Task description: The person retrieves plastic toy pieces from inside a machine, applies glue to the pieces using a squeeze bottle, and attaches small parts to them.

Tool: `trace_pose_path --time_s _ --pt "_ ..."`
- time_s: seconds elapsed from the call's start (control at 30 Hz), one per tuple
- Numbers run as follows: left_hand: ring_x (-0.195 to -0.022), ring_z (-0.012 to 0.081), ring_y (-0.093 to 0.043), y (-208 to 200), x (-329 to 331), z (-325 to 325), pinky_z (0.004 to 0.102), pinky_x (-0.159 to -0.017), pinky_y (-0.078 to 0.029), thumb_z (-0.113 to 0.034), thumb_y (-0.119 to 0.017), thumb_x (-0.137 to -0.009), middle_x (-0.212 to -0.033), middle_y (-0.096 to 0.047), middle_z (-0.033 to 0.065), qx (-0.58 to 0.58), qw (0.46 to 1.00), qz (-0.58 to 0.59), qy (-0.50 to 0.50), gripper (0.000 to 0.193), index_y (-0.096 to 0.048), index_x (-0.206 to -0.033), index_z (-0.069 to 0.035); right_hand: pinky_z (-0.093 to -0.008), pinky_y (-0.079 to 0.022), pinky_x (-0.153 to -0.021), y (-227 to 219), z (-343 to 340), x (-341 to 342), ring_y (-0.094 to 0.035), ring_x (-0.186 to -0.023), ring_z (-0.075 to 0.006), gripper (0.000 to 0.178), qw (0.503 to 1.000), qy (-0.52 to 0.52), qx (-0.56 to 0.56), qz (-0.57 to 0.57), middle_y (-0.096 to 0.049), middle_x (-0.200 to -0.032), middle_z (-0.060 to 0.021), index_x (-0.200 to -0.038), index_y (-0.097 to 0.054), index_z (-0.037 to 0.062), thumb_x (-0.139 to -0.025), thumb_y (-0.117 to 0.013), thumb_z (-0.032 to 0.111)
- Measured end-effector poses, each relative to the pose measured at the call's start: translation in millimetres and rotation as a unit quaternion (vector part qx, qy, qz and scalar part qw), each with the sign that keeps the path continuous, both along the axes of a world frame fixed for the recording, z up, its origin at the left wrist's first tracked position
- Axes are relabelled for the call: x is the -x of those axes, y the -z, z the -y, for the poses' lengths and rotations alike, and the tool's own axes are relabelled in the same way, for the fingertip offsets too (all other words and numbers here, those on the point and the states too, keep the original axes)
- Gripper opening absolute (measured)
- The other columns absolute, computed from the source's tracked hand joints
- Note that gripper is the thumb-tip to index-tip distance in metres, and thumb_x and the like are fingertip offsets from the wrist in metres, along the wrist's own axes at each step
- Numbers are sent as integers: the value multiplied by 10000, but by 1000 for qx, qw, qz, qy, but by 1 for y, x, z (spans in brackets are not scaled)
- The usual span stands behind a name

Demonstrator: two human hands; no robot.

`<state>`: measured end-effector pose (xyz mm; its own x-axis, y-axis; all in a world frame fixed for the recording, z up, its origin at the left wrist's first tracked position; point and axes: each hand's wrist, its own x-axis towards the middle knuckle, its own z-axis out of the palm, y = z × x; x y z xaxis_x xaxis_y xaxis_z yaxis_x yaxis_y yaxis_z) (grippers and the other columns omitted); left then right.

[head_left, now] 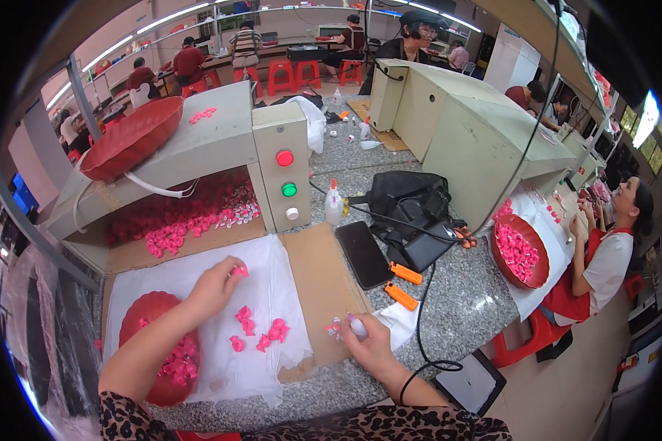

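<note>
My left hand [212,288] pinches a small pink piece [240,271] between its fingertips, above a white sheet [276,275]. Below it, several similar pink pieces [277,330] lie loose on the sheet. A scalloped red bowl [134,317], partly hidden by my left forearm, holds more pink pieces. My right hand [374,348] is wrapped round a small squeeze bottle [357,328] with a thin nozzle, at the edge of a cardboard sheet [322,275]. Beside that bottle, tiny pink and whitish bits [334,330] sit on the cardboard; their kind is too small to make out.
A grey machine with lit buttons [279,165] has pink pieces heaped in its opening and a red tray [136,140] on top. A phone [363,254], orange lighters [401,296], white bottle [334,203], black bag [408,202] and cable lie rightward. A co-worker [603,257] sits at right.
</note>
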<state>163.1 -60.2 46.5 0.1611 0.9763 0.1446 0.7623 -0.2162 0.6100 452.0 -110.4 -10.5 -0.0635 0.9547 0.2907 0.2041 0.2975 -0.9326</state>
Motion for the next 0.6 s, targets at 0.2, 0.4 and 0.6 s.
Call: trace_pose_path --time_s 0.2,0.4,0.6 --pt "-765 287 -540 17 -60 80 374 -648 -442 -168 -561 -760 -819 -539 116 -72 989 -112 58 179 -513 -905 -74 -234 -448 -555 11 -2 -2 -566 -639 -111 150 999 -15 21 -45 -589 -709 -77 -854 -553 -28 -751 -598 71" --pt "-771 251 -530 52 -74 112 351 -626 -442 -147 -555 -727 -867 -514 91 -152 952 -246 98 187 -525 -900 -82 -264 -453 -530 20 -4 1 -587 -600 -141 158 999 -6 -10 -45 -591 -676 -95 -861 -546 -20 -758 -579 96" --pt "-828 267 -516 60 -80 121 368 -671 -439 -119 -548 -722 -945 -510 114 -178 952 -248 -3 203 -540 -921 -82 -277 -455 -524 17 -7 2 -592 -586 -158 161 999 4 -11 -47 -592 -659 -98 -848 -549 -6 -755 -571 124"
